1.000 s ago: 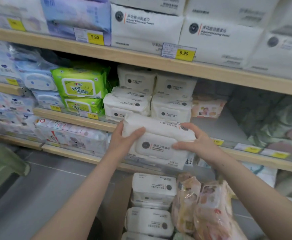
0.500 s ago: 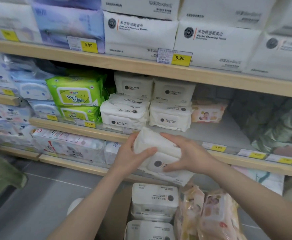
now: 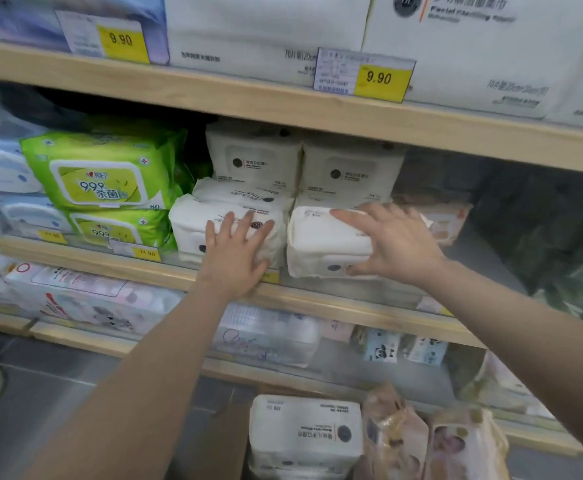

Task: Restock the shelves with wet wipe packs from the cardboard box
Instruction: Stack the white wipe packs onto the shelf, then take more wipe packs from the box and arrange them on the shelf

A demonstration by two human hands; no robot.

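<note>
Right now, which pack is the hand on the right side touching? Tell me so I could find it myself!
Look at the middle wooden shelf, under the yellow 9.90 price tag. At its front edge two white wet wipe packs sit side by side, right of the green packs. It is the right-hand white pack, lying under the right hand; the left hand rests on its neighbour.

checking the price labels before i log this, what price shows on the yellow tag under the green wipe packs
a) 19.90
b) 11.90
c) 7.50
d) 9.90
b, the yellow tag on the shelf edge just below the green wipe packs reads 11.90; the 9.90 tags hang from the shelf above.
</note>
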